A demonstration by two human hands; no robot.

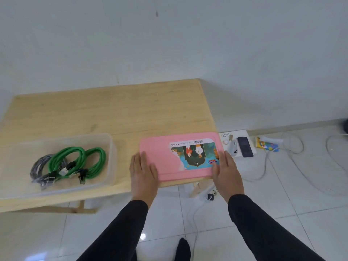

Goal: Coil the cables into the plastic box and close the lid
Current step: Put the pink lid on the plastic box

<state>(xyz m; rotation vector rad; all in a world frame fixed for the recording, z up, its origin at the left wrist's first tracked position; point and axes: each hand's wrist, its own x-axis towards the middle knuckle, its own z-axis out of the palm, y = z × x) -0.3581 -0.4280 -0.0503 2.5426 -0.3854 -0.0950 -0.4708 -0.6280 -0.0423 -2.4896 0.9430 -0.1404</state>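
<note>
A clear plastic box (111,147) sits on the left of the wooden table (113,110), open at the top. Inside it lie coiled green cables (81,159) and a coiled grey cable (40,166). The pink lid (162,151), with a colourful sticker, lies flat at the table's front right corner. My left hand (144,172) rests on the lid's left edge and my right hand (226,170) on its right edge, fingers extended along the sides. Whether the lid is lifted off the table I cannot tell.
On the white tiled floor to the right lie a white box (243,134) with a phone (244,146) on it, a small colourful packet (266,145), white cords (293,147) and a power strip (211,193). A pale wall stands behind the table.
</note>
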